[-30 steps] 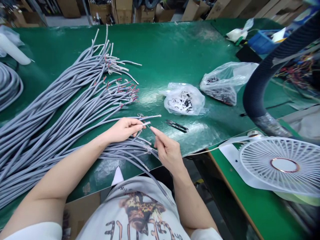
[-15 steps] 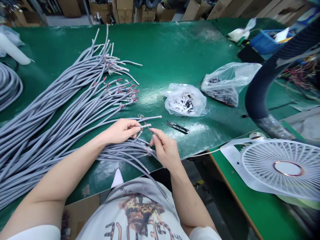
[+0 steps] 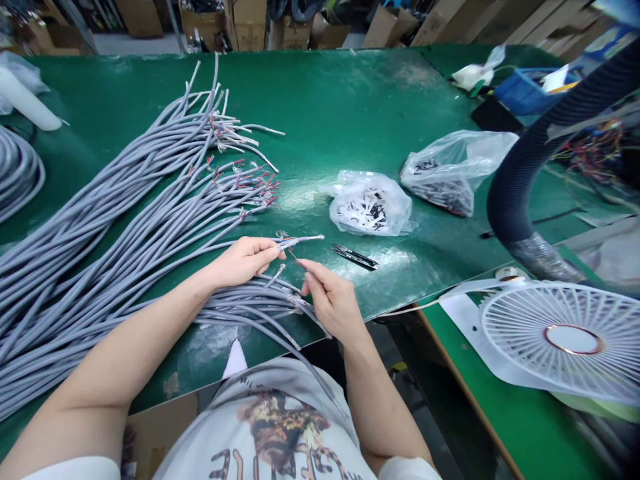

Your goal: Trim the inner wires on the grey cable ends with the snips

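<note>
My left hand (image 3: pixel 249 259) pinches the end of a grey cable above the near cable bundle (image 3: pixel 240 307). Just to its right, my right hand (image 3: pixel 327 293) has its thumb and forefinger closed on a thin wire that runs toward the held cable end. Grey cables (image 3: pixel 125 180) with stripped ends and red wires spread over the green table (image 3: pixel 350 107) to the left. Black snips (image 3: pixel 355 256) lie right of my hands. Behind them sits a clear bag of small black and white pieces (image 3: pixel 370 203).
A second clear bag (image 3: pixel 443 175) lies farther right, near a thick black hose (image 3: pixel 520 167). A white fan (image 3: pixel 570 337) stands at the right. A blue bin (image 3: pixel 525 92) is at the back right, and a cable coil (image 3: pixel 17 170) at the far left.
My left fingers have shifted slightly over the cable end, covering more of its tip. A thin wire now shows between my two hands. The view has moved slightly.
</note>
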Demonstrator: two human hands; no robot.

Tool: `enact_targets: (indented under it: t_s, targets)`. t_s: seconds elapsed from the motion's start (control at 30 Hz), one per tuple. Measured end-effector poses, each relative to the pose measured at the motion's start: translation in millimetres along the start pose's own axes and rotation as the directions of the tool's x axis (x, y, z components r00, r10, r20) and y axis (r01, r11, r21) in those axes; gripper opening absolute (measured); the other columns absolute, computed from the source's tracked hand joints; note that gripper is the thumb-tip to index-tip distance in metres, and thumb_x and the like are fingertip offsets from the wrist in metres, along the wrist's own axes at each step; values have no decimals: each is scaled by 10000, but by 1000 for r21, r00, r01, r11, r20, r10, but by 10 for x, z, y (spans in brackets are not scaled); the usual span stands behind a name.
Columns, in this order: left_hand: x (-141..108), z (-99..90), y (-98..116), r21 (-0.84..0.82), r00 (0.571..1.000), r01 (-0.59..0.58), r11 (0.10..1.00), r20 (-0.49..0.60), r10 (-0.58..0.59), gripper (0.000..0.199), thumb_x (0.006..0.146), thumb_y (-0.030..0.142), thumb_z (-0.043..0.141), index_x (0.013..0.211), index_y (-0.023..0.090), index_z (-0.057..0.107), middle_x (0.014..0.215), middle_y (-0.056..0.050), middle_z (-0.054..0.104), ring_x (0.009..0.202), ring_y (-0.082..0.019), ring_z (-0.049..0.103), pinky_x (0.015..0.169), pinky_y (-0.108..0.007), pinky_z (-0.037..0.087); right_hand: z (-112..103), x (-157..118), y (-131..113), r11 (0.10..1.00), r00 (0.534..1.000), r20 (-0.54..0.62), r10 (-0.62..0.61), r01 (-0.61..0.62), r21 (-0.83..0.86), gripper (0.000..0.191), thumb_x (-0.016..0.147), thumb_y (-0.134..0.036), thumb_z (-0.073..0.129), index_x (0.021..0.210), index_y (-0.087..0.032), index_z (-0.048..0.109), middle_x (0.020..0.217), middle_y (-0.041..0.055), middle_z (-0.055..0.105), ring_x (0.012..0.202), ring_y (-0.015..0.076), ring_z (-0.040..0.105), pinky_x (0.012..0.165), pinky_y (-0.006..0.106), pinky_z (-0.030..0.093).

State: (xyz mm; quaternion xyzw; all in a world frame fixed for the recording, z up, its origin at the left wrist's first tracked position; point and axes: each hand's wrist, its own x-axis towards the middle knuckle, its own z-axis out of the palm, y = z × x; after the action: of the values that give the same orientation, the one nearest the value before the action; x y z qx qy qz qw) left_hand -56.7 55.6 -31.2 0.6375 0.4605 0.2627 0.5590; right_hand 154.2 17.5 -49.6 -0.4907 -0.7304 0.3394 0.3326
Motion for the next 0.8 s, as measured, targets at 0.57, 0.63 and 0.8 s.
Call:
enact_targets:
  t_s: [0.57,0.63,0.8]
  targets:
    - [-9,15,20,12,1000,23,1000,-7,-23,352,895,372,418,954,87,618,530,64,377,475,-63,309,488,-201,238,3,39,-30,1000,1000,19,0,0,-14,328,926,-221,401,1153,-147,626,651,6,627,586,105,580,649,231,475]
    - [-10,18,20,18,1000,21,1000,-4,-21,358,894,374,418,958,85,619,536,61,385,478,-64,317,490,-199,244,3,44,-22,1000,1000,22,-4,4,-13,330,927,-222,401,1156,-149,626,651,5,629,584,104,577,652,231,477]
    - [-5,17,19,55,1000,21,998,-1,-21,367,894,379,413,961,85,623,531,62,383,478,-66,313,492,-199,253,8,48,-12,1000,999,31,-13,12,18,322,923,-224,411,1144,-144,630,645,4,625,582,101,571,648,224,476]
